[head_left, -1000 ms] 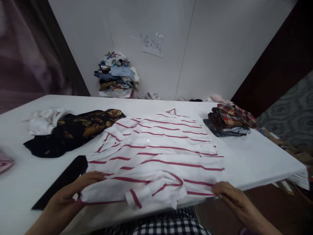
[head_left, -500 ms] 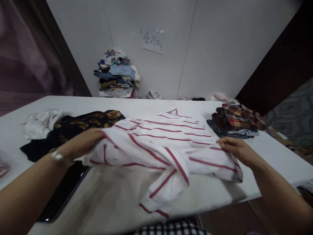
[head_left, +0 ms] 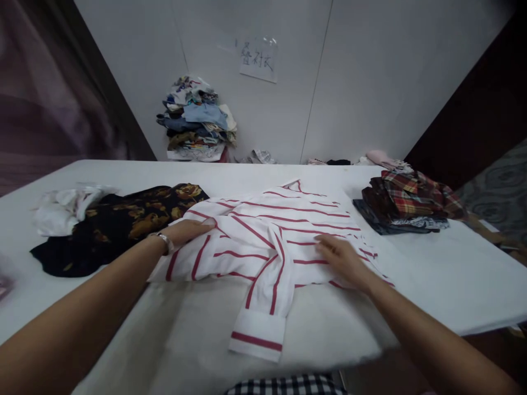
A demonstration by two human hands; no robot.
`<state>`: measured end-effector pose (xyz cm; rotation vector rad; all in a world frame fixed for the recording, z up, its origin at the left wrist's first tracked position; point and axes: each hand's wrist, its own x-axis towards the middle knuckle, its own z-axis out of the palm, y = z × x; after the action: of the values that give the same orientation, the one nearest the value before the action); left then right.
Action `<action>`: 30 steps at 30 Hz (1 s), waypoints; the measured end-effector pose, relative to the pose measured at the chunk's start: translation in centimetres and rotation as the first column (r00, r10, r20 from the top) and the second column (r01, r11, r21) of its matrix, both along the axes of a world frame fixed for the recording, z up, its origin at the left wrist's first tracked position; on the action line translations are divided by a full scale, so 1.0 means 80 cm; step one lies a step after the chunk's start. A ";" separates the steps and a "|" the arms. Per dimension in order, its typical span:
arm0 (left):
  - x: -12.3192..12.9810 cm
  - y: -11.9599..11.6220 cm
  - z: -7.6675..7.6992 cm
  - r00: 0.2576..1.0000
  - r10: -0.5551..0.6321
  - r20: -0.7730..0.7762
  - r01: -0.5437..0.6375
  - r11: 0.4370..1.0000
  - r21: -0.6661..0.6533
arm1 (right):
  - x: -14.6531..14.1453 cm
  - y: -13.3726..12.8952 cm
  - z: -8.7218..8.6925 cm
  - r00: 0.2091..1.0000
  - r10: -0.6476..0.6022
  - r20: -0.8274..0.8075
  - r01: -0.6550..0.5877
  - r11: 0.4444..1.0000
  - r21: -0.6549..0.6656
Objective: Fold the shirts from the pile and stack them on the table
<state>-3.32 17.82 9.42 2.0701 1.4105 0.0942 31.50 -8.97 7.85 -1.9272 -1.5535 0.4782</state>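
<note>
A white shirt [head_left: 313,219] with red stripes lies across the table in front of me, its collar pointing to the far side. One sleeve [head_left: 263,307] is folded over the body, and its cuff hangs toward me near the front edge. My left hand [head_left: 189,230] is at the shirt's left side, gripping the cloth with the thumb on top and the other fingers mostly hidden. Over the right part of the shirt, my right hand [head_left: 340,258] has its fingers extended, close to or touching the striped fabric, with no cloth visibly gripped.
Left of the shirt lie a black floral garment [head_left: 140,219] and a bundled white cloth [head_left: 61,211]. Folded clothes [head_left: 403,200], a plaid one on top, sit at the right. A tall clothes pile [head_left: 197,123] stands behind the white table [head_left: 453,274], near a paper sign [head_left: 258,60].
Both hands have come inward, the right one leaving the shirt's right edge. The raised near side of the shirt now lies lower and flatter, and the sleeve hangs straighter toward me.
</note>
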 end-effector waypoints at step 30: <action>-0.035 -0.012 -0.027 0.986 0.128 -0.106 -0.086 0.938 0.336 | -0.128 -0.059 0.023 0.899 0.398 -0.181 -0.392 0.917 0.070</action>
<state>-6.09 16.89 7.22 2.3010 1.6811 0.2660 21.28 -13.72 9.67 -1.4865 -1.8133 0.7810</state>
